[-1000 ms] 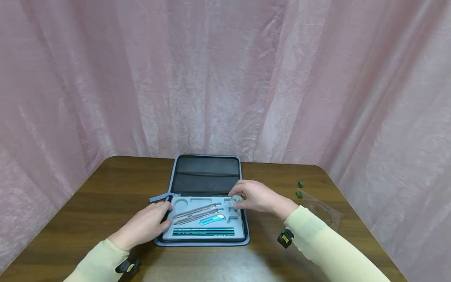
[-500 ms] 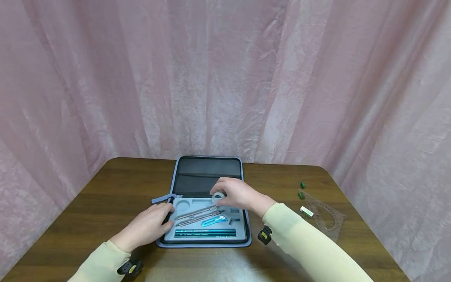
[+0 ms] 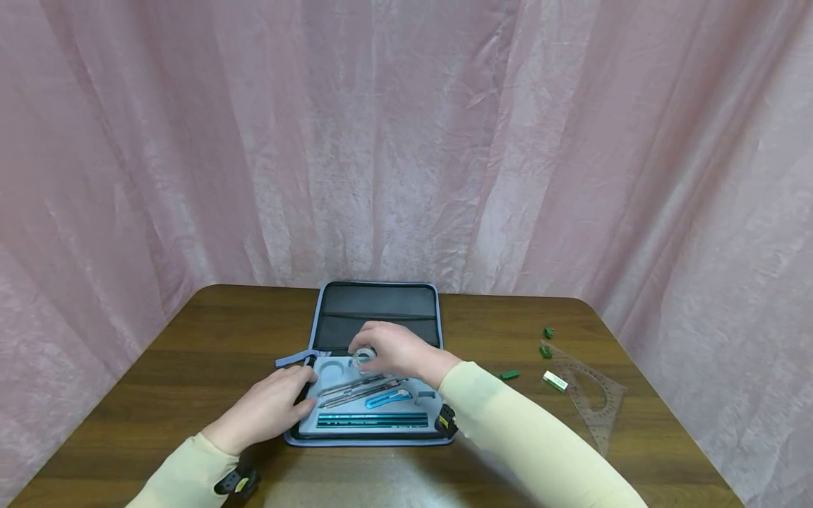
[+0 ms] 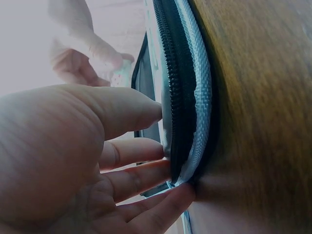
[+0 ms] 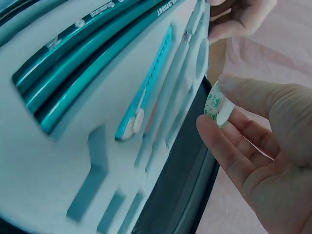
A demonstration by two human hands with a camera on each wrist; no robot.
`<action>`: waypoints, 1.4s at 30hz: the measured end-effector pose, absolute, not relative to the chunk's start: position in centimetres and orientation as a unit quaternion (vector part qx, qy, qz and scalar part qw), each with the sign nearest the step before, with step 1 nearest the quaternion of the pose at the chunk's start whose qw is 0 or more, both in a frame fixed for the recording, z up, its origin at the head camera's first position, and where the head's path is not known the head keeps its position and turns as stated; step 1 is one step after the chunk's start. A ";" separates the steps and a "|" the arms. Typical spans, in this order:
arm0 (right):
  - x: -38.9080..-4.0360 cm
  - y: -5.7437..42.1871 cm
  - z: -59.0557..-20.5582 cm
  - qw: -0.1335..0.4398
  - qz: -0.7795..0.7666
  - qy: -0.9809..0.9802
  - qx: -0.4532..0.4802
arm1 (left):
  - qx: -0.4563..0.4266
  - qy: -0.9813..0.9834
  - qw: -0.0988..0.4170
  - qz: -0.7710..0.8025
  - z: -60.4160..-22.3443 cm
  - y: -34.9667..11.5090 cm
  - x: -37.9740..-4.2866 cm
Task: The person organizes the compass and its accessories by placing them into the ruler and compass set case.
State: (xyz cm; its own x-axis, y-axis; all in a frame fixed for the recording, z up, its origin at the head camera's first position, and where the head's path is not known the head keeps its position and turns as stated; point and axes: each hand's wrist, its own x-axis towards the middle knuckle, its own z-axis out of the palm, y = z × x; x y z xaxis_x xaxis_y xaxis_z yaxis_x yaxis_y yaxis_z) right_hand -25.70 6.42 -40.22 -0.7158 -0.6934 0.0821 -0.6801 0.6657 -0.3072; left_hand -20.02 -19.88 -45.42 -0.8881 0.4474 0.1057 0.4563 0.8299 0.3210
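A zippered drawing-set case (image 3: 368,443) lies open on the table, its dark lid (image 3: 381,300) folded back. Its pale tray holds dark teal pencils (image 3: 372,420), a blue utility knife (image 3: 389,399) and slim metal compasses (image 3: 352,390). Between thumb and fingertips my right hand (image 3: 394,349) pinches a small roll of tape (image 5: 213,103) with a green pattern on white. The roll is held above the tray's back edge, just right of a round recess (image 3: 330,370). My left hand (image 3: 263,409) rests against the case's left side, fingertips touching the zipper edge (image 4: 173,87).
To the right on the table lie a clear set square (image 3: 606,406) with a protractor cutout, a white-and-green eraser (image 3: 555,382) and a green block (image 3: 509,375). Two small green pieces (image 3: 545,351) sit behind them. Pink curtains (image 3: 406,141) hang behind the table.
My right hand has carried the tape roll leftward across the back of the tray, uncovering the eraser and green block on the table. The left hand stays at the case's side.
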 end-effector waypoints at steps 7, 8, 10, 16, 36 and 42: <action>-26.3 4.4 -40.9 0.015 -0.148 0.912 -0.381 | -0.237 -0.956 0.016 -0.171 -45.4 -19.9 -20.0; -26.3 4.1 -41.0 0.014 -0.147 0.912 -0.382 | -0.238 -0.956 0.016 -0.170 -45.4 -19.9 -20.0; -26.3 3.6 -41.3 0.013 -0.146 0.911 -0.384 | -0.238 -0.957 0.017 -0.168 -45.3 -19.9 -20.0; -26.2 2.5 -41.9 0.019 -0.142 0.909 -0.391 | -0.243 -0.955 0.021 -0.171 -45.4 -19.9 -19.9; -26.5 1.4 -42.7 0.032 -0.099 0.911 -0.399 | -0.241 -0.955 0.020 -0.171 -45.5 -19.8 -19.9; -26.6 1.3 -42.8 0.029 -0.096 0.911 -0.401 | -0.237 -0.956 0.015 -0.174 -45.4 -19.9 -19.8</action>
